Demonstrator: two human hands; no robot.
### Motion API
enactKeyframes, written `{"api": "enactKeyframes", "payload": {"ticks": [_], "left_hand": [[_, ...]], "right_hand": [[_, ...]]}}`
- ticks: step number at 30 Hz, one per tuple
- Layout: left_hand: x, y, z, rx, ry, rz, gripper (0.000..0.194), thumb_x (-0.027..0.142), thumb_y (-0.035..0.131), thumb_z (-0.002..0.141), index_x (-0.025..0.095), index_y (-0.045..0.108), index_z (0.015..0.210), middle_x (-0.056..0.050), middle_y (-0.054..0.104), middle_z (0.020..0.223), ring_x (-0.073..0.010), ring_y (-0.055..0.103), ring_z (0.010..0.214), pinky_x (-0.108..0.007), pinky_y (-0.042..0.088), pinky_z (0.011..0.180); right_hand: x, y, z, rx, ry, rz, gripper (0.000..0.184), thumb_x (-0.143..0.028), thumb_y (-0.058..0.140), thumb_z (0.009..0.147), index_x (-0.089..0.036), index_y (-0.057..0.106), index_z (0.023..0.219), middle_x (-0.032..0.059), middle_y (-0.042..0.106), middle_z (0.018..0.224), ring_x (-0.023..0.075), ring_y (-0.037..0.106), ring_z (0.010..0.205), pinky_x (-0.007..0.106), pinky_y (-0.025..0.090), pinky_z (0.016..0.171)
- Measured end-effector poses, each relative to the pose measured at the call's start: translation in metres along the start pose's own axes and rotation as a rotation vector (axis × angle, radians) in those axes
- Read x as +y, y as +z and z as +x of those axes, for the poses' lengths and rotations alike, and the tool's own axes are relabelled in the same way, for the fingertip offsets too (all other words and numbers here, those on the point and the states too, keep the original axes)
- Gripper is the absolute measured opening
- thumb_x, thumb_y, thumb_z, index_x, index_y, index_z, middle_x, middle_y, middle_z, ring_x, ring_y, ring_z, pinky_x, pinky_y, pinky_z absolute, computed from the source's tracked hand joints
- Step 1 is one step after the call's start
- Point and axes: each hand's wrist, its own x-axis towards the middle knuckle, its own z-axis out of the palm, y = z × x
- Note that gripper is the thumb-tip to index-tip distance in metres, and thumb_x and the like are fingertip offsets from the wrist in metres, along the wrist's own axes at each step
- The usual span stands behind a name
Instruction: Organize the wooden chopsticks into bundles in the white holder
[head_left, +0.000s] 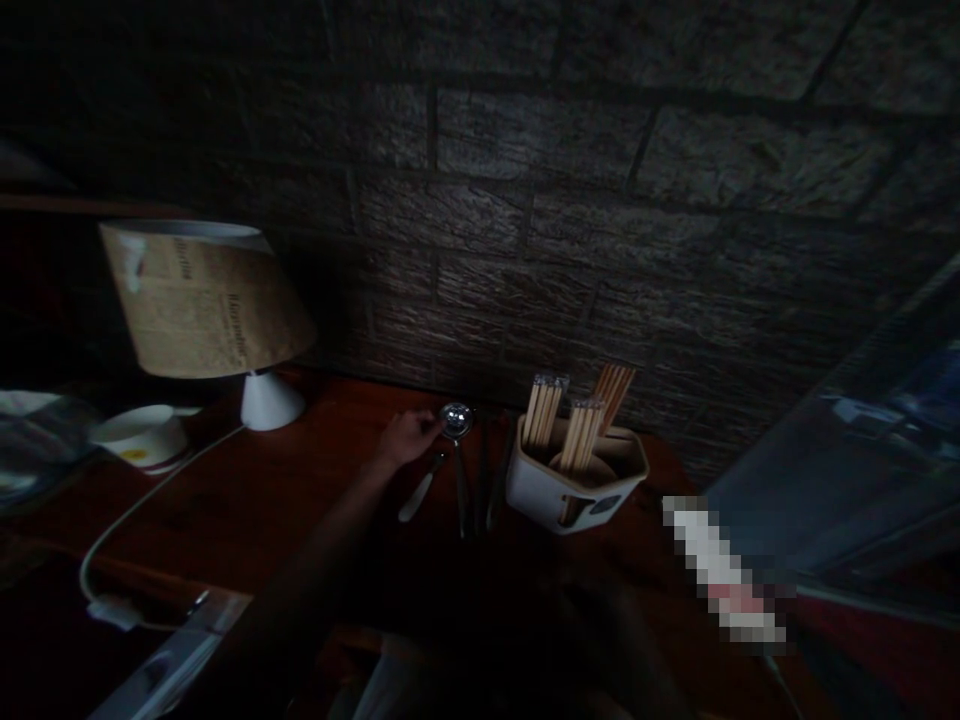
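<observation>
My left hand (409, 437) reaches over the wooden table, its fingertips closed at the left rim of a shiny ladle (455, 420). Holes seem to dot the ladle's round bowl, and its handle points toward me. A small utensil with a pale handle (417, 497) lies just left of it, below my left hand. On the ladle's right, dark long utensils (482, 475) lie side by side, too dim to name. My right hand (600, 610) is low in deep shadow near the table's front, its fingers hardly visible.
A white holder (559, 505) with bundles of chopsticks (581, 435) stands right of the utensils. At left are a lamp (214, 300), its cord (142, 500) and a paper bowl (142, 437). A brick wall (480, 220) closes the back; a blurred-out item (720, 570) lies right.
</observation>
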Motion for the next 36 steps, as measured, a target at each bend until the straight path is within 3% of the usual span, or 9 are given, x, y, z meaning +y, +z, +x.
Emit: {"api": "enactKeyframes", "payload": {"ticks": [3,7,10,13,21,25,29,33,36], "left_hand": [[-0.006,0.001,0.002,0.019,0.001,-0.085,0.037,0.052,0.057,0.086,0.019,0.072,0.079,-0.003,0.073,0.080,-0.0212,0.067,0.082,-0.028,0.047,0.075],[-0.019,0.002,0.008,0.115,-0.078,-0.200,0.037,0.048,0.054,0.093,0.013,0.068,0.087,-0.003,0.068,0.081,-0.0177,0.065,0.078,-0.033,0.052,0.077],[-0.025,0.001,0.013,0.203,-0.154,-0.292,0.031,0.040,0.056,0.094,0.012,0.064,0.102,-0.005,0.067,0.096,-0.0175,0.065,0.084,-0.036,0.055,0.077],[-0.029,-0.002,0.018,0.278,-0.208,-0.379,0.028,0.036,0.057,0.094,0.012,0.063,0.106,-0.006,0.066,0.100,-0.0172,0.065,0.084,-0.035,0.056,0.075],[-0.026,-0.007,0.020,0.428,-0.194,-0.580,0.034,0.049,0.067,0.079,0.015,0.064,0.073,0.003,0.060,0.059,-0.0132,0.059,0.058,-0.023,0.045,0.059],[-0.018,-0.009,0.017,0.483,-0.180,-0.637,0.035,0.050,0.070,0.070,0.016,0.064,0.071,0.002,0.060,0.057,-0.0135,0.057,0.055,-0.024,0.043,0.057],[-0.016,-0.009,0.015,0.499,-0.178,-0.664,0.036,0.050,0.068,0.067,0.015,0.066,0.076,0.001,0.060,0.057,-0.0139,0.056,0.054,-0.024,0.043,0.056],[-0.019,-0.010,0.017,0.499,-0.183,-0.665,0.035,0.048,0.066,0.065,0.016,0.066,0.077,0.001,0.059,0.057,-0.0144,0.055,0.055,-0.024,0.042,0.055],[-0.019,-0.011,0.018,0.506,-0.189,-0.659,0.033,0.046,0.065,0.065,0.016,0.067,0.078,0.000,0.061,0.062,-0.0146,0.056,0.057,-0.025,0.044,0.057]], "right_hand": [[-0.045,0.026,0.039,-0.154,-0.176,-0.065,0.020,-0.025,0.057,0.088,-0.026,0.073,0.101,0.0038,0.076,0.100,0.0240,0.071,0.092,0.034,0.054,0.084],[-0.091,0.073,0.097,-0.209,-0.324,-0.390,0.028,-0.027,0.045,0.098,-0.024,0.066,0.116,0.0046,0.073,0.114,0.0191,0.068,0.103,0.030,0.051,0.092],[-0.103,0.106,0.127,-0.189,-0.311,-0.488,0.034,-0.034,0.040,0.100,-0.020,0.063,0.122,0.0109,0.067,0.125,0.0233,0.066,0.109,0.036,0.052,0.090],[-0.101,0.123,0.138,-0.215,-0.318,-0.559,0.036,-0.040,0.043,0.099,-0.019,0.071,0.104,0.0111,0.067,0.124,0.0250,0.064,0.111,0.037,0.052,0.090],[-0.089,0.121,0.119,-0.316,-0.269,-0.641,0.027,-0.032,0.054,0.093,-0.014,0.073,0.090,0.0140,0.075,0.099,0.0268,0.070,0.095,0.037,0.055,0.079],[-0.095,0.117,0.112,-0.335,-0.266,-0.627,0.027,-0.013,0.045,0.093,-0.016,0.069,0.105,0.0105,0.073,0.110,0.0235,0.068,0.104,0.035,0.054,0.086],[-0.099,0.115,0.107,-0.304,-0.249,-0.597,0.033,-0.012,0.042,0.094,-0.016,0.063,0.119,0.0108,0.063,0.131,0.0224,0.064,0.113,0.036,0.052,0.093],[-0.094,0.107,0.097,-0.222,-0.218,-0.385,0.031,-0.011,0.051,0.087,-0.018,0.063,0.115,0.0118,0.064,0.124,0.0245,0.062,0.114,0.038,0.051,0.094],[-0.087,0.087,0.078,-0.120,-0.179,-0.092,0.029,-0.009,0.058,0.081,-0.020,0.065,0.108,0.0080,0.068,0.110,0.0216,0.067,0.098,0.035,0.054,0.086]]}}
